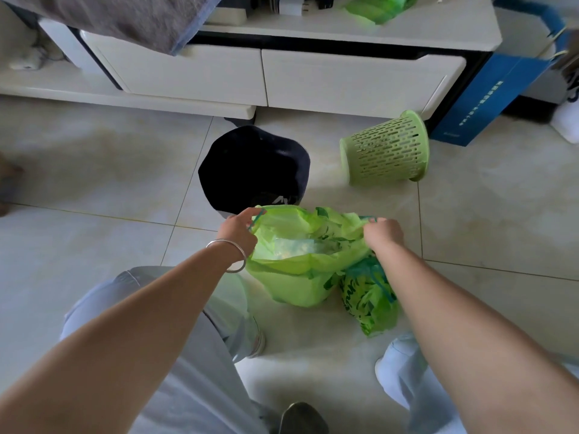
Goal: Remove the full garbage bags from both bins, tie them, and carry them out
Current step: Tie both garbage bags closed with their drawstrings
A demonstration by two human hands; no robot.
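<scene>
A light green garbage bag (297, 277) stands open on the tiled floor between my arms, with pale rubbish inside. My left hand (239, 230) pinches the drawstring at its left rim. My right hand (383, 234) grips the right rim. A second green bag (369, 299) with a dark leaf print lies against it on the right, its top gathered under my right forearm. Beyond the bags stands a dark bin (253, 170). A green perforated bin (387, 150) lies tipped on its side to the right of that.
A white low cabinet (344, 79) with drawers runs along the back, another green bag (380, 7) on top. A blue carton (488, 98) leans at its right end. A grey cloth (131, 20) hangs at top left. My legs and shoes are below the bags.
</scene>
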